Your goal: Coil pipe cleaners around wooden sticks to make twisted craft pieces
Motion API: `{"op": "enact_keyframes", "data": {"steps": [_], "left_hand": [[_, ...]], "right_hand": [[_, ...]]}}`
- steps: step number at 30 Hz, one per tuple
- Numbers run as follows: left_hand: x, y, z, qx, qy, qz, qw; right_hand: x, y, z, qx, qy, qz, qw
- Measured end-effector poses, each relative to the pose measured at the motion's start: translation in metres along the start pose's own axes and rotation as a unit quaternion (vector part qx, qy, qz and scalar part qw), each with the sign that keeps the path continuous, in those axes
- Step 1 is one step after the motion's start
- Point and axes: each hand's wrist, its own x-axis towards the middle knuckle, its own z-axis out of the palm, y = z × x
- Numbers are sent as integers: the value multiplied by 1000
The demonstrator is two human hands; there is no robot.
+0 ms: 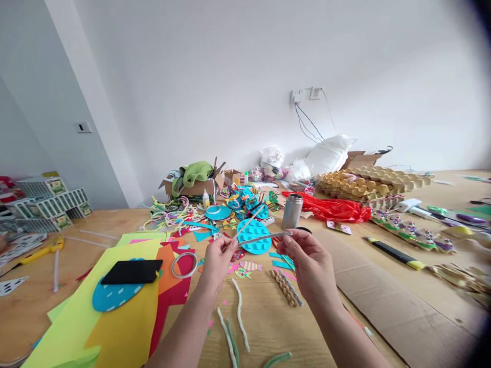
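Observation:
My left hand [220,259] is closed in a pinch around thin fuzzy pipe cleaners. A pale pipe cleaner [250,223] slants up and to the right from its fingertips. From there a grey pipe cleaner [265,237] runs across to my right hand [309,263], whose thumb and fingers pinch its far end. Behind the grey strand lies a round blue piece [253,246] with raised bumps. A braided brown-and-grey strip [286,287] rests beside my right hand. Loose white pipe cleaners [241,314] and a green pipe cleaner [278,359] lie in front.
A metal bottle [292,211] stands behind my right hand. Cardboard [387,301] and a utility knife [395,253] lie at right. Coloured paper [126,245], a phone [131,272], a tape roll [174,265] and a glue gun [42,251] are at left. Egg cartons [368,180] sit farther back.

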Motion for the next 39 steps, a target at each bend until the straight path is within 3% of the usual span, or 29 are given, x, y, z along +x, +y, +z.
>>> {"op": "enact_keyframes", "data": {"steps": [11,15,18,21,26,34,39], "left_hand": [[3,-1,-4,73,22,56,996],[3,-3,-5,94,40,77,992],[2,-5,-5,104,58,88,989],[1,-4,-4,108,64,93,988],[3,-1,-4,107,48,92,989],[3,2,-6,111,78,92,986],[3,8,-9,101,67,80,989]], "right_hand": [[-1,-4,1,-22,-1,8,1000],[0,-4,-1,-112,5,-37,993],[2,-5,-5,-218,29,-84,972],[8,-8,-11,-289,16,-88,953],[19,-13,-20,-298,-39,-47,953],[13,-6,-16,-332,-1,-105,937],[18,-7,-17,-291,-63,-60,953]]}}
